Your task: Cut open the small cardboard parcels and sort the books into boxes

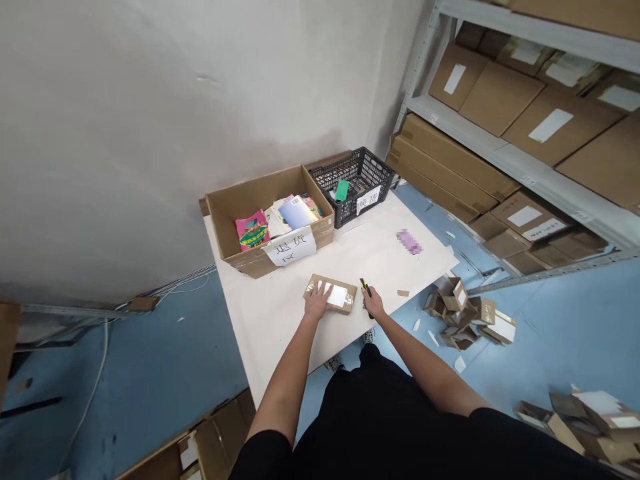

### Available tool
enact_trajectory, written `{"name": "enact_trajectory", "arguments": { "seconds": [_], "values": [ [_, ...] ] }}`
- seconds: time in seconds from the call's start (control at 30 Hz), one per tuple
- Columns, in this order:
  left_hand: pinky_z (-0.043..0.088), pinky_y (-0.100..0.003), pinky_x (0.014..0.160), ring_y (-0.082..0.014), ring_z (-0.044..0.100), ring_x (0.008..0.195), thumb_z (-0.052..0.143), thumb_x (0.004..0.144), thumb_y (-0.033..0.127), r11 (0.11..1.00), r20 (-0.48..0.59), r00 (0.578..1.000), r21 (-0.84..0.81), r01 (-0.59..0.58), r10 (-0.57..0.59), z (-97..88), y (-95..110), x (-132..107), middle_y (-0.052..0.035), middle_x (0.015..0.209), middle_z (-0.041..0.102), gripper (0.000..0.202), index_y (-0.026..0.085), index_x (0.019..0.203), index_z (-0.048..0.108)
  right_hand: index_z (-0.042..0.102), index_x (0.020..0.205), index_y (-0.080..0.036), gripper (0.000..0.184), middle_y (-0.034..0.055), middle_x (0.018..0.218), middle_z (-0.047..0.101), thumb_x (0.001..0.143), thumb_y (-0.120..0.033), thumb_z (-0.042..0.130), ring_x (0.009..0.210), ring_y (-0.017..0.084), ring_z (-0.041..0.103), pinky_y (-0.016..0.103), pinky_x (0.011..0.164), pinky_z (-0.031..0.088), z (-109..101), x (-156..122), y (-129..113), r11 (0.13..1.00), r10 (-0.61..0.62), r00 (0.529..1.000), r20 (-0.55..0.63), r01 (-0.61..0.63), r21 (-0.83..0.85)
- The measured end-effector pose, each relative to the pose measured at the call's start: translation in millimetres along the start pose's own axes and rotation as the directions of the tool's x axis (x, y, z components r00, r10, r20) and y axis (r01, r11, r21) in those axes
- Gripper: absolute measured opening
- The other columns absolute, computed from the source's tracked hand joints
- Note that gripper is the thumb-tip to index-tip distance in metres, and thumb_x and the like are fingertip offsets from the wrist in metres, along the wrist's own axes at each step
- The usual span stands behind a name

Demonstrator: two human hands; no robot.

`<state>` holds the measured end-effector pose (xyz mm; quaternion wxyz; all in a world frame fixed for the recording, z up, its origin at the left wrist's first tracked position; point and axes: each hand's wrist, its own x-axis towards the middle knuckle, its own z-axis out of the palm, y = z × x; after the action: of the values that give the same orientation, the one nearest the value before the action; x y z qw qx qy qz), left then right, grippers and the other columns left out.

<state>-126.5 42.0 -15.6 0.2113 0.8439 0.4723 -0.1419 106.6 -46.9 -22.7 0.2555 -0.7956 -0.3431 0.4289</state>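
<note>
A small flat cardboard parcel [336, 291] with a white label lies near the front of the white table [280, 313]. My left hand [318, 301] rests on the parcel's left end, fingers spread flat. My right hand [373, 303] is just right of the parcel, closed around a black and yellow utility knife [365, 287] that points away from me.
An open cardboard box [235, 207] of books and a black plastic crate [370, 175] stand at the table's back. A small purple item [409, 241] lies to the right. Torn cardboard scraps [465, 313] litter the blue floor. Metal shelves [520, 163] hold cartons at right.
</note>
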Motion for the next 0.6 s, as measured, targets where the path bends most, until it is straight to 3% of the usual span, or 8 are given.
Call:
{"name": "enact_trajectory", "arguments": {
  "seconds": [0.13, 0.23, 0.37, 0.6],
  "values": [
    [0.03, -0.069, 0.121, -0.0453, 0.018, 0.162, 0.051, 0.102, 0.06, 0.974, -0.193, 0.956, 0.012, 0.226, -0.219, 30.6, 50, 4, -0.0192, 0.176, 0.022, 0.079, 0.029, 0.17, 0.026, 0.052, 0.087, -0.023, 0.041, -0.0047, 0.058, 0.058, 0.108, -0.056, 0.041, 0.047, 0.013, 0.06, 0.02, 0.051, 0.048, -19, 3, 15, 0.992, 0.122, 0.991, 0.054, -0.124, 0.026],
    [0.032, -0.074, 0.118, -0.0496, 0.021, 0.159, 0.045, 0.101, 0.066, 0.952, -0.198, 0.934, 0.011, 0.305, -0.297, 43.4, 72, 7, -0.0234, 0.175, 0.023, 0.082, 0.026, 0.17, 0.026, 0.051, 0.078, -0.023, 0.047, -0.0049, 0.05, 0.054, 0.107, -0.059, 0.046, 0.04, 0.012, 0.055, 0.021, 0.046, 0.044, -31, 12, 16, 0.99, 0.139, 0.984, 0.109, -0.14, 0.001],
    [0.032, -0.074, 0.118, -0.0493, 0.023, 0.159, 0.043, 0.102, 0.066, 0.949, -0.139, 0.942, 0.043, 0.314, -0.305, 40.6, 73, 13, -0.0222, 0.175, 0.023, 0.08, 0.026, 0.17, 0.027, 0.049, 0.073, -0.023, 0.052, -0.004, 0.049, 0.055, 0.105, -0.063, 0.047, 0.038, 0.012, 0.053, 0.021, 0.044, 0.042, -37, 27, 6, 0.992, 0.125, 0.982, 0.144, -0.125, -0.013],
    [0.032, -0.072, 0.119, -0.0491, 0.024, 0.159, 0.045, 0.101, 0.069, 0.949, -0.162, 0.94, 0.045, 0.311, -0.3, 38.5, 71, 9, -0.0233, 0.174, 0.024, 0.083, 0.026, 0.169, 0.028, 0.049, 0.067, -0.023, 0.056, -0.0037, 0.046, 0.054, 0.104, -0.065, 0.051, 0.037, 0.012, 0.052, 0.021, 0.046, 0.041, -33, 42, -9, 0.994, 0.059, 0.983, 0.174, -0.041, -0.103]
  ]
}}
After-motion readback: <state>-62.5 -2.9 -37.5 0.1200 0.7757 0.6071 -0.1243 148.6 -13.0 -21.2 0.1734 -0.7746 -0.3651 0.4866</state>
